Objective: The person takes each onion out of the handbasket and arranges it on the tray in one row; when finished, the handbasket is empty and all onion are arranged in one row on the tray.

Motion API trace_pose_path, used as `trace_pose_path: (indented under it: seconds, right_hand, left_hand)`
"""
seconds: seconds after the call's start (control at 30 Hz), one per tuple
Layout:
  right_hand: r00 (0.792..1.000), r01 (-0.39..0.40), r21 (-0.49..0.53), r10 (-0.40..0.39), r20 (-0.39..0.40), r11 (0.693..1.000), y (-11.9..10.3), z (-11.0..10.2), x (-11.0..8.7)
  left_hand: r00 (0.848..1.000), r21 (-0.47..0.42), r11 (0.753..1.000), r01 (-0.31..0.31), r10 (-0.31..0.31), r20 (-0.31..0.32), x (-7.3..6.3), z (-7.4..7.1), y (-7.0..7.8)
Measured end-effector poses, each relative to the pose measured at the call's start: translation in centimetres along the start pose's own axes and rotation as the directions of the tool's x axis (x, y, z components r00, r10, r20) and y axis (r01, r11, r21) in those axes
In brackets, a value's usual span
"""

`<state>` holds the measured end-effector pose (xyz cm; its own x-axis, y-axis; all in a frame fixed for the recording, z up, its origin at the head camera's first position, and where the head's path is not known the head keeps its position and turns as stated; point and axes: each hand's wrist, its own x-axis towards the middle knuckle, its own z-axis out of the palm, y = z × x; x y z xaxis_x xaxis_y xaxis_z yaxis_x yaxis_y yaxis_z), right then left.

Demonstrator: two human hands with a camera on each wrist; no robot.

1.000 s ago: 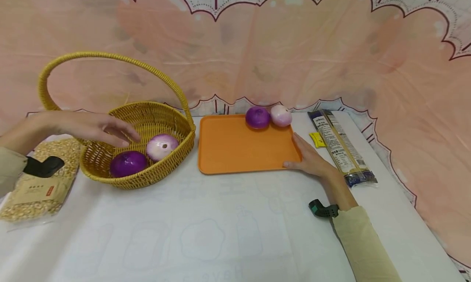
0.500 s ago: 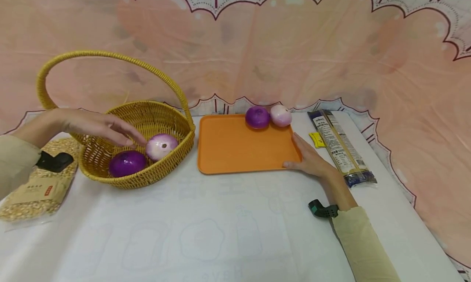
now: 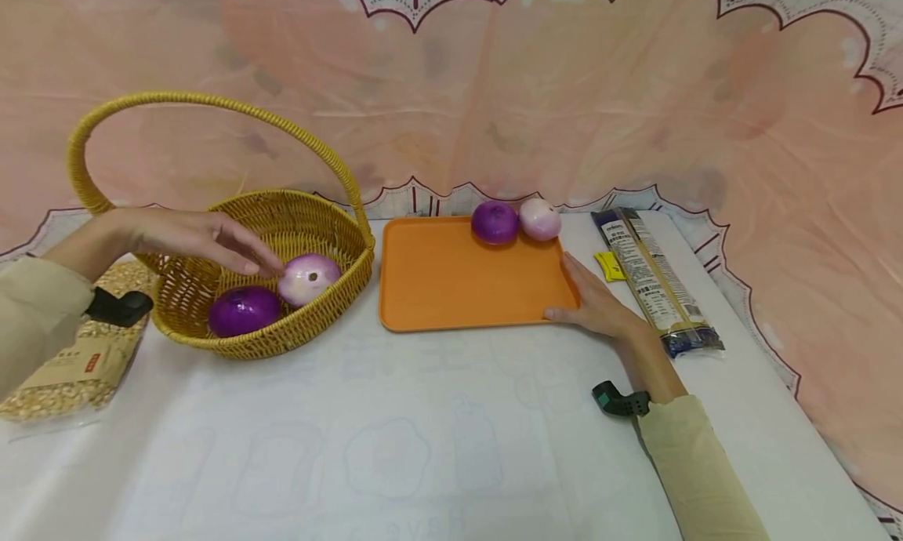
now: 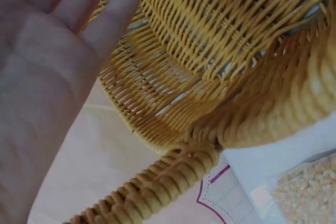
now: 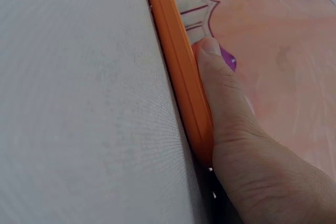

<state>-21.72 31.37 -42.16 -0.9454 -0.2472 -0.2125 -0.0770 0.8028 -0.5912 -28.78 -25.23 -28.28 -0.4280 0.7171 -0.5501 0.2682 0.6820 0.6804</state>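
Inside the yellow wicker basket point(image 3: 339, 310) lie a dark purple onion point(image 3: 244, 311) and a paler onion point(image 3: 308, 279). My left hand point(image 3: 190, 237) reaches over the basket's left side, fingers extended. Its fingertips are at the pale onion's left side; contact is unclear. The left wrist view shows the left palm point(image 4: 42, 72) with nothing in it. At the front right corner of an orange tray point(image 3: 437, 282), my right hand point(image 3: 596, 302) holds the edge. The right thumb point(image 5: 223, 85) lies over the rim, and the other fingers run along the right side.
A purple onion point(image 3: 495, 223) and a pale onion point(image 3: 539, 219) sit at the tray's back right. Beyond the right hand lie a small yellow packet point(image 3: 610, 266) and a long noodle-like package point(image 3: 656, 282). A bag of grains point(image 3: 77, 361) lies left of the basket, whose tall handle point(image 3: 212, 99) arches above.
My left hand has moved right and forward over the basket, its fingertips coming up to the pale onion. The right hand and the tray have stayed in place.
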Motion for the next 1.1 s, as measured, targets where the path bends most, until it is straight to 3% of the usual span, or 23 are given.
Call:
trace_pose_path:
  seconds: [0.17,0.4,0.53,0.8,1.1]
  right_hand:
    - [1.0,-0.004,0.003,0.003,0.004,1.0,-0.1,0.0,0.0]
    - [1.0,-0.005,0.004,0.005,0.005,1.0,-0.1,0.0,0.0]
    - [1.0,-0.006,0.005,0.006,0.005,1.0,-0.2,0.0,-0.1]
    - [1.0,-0.01,0.014,0.01,0.002,1.0,0.0,0.1,-0.1]
    - [1.0,-0.007,0.008,0.007,0.001,1.0,0.1,0.1,0.1]
  left_hand:
    - [0.999,0.01,1.0,0.009,-0.009,0.044,0.3,-0.3,-0.4]
    - [0.994,0.043,0.997,0.071,-0.074,0.076,1.0,-0.2,-0.6]
    - [0.989,0.004,0.996,0.085,-0.085,0.121,1.6,-0.2,-0.5]
    - [0.956,-0.131,0.981,0.141,-0.1,0.277,2.6,-0.8,-0.5]
    - [0.93,-0.183,0.951,0.248,-0.182,0.318,3.0,-0.7,-0.8]
